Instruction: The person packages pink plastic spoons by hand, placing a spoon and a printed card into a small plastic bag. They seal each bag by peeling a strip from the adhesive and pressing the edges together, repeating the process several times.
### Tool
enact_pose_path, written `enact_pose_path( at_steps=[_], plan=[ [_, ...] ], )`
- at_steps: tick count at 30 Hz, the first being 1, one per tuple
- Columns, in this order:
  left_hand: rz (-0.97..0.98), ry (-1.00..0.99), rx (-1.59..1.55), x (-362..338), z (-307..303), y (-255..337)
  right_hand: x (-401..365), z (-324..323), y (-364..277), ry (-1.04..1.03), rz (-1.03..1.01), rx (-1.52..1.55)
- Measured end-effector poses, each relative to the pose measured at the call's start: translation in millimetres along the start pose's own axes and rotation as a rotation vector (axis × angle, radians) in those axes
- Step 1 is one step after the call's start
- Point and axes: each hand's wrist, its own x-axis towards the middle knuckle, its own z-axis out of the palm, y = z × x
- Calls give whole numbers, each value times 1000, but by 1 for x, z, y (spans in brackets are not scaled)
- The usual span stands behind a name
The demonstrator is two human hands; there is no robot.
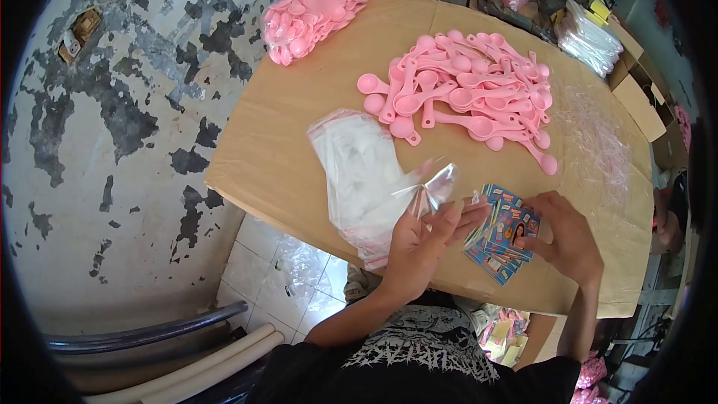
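Note:
My left hand [425, 248] is closed on a clear plastic bag [432, 188], pinched between thumb and fingers so that it stands up and catches the light. Just right of it lies a loose stack of printed blue cards [502, 233], slightly fanned out. My right hand [566, 241] has its thumb and fingertips on the right edge of the top card, gripping it. Left of my hands is a pile of flat clear bags [359, 172]. Beyond them, a heap of pink measuring spoons [479, 90] covers the far middle of the table.
The brown-covered table [262, 135] has a stuffed bag of pink spoons [321, 11] at its far left edge. Crumpled clear plastic [598, 135] lies on the right. Packed clear sleeves [588, 37] and a cardboard box [639, 97] stand at the back right. Rolls [209, 363] lean at lower left.

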Motion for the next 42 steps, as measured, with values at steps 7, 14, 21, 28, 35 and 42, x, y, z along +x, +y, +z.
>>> enact_pose_path(
  at_steps=[7, 14, 21, 28, 35, 42],
  plan=[
    [149, 92, 62, 2, -1, -9, 6, 3, 30, -164, 218, 434],
    [219, 175, -46, 16, 3, -6, 10, 2, 2, 17, 225, 723],
    [219, 168, -9, 19, 13, -5, 13, 19, -22, 48, 62, 634],
    [282, 165, 89, 12, 18, -7, 13, 17, -33, -69, 21, 550],
    [206, 80, 421, 4, 17, -11, 9, 22, -29, -110, -19, 650],
    [267, -86, 191, 3, 19, -8, 13, 44, -35, -82, 50, 947]
  ],
)
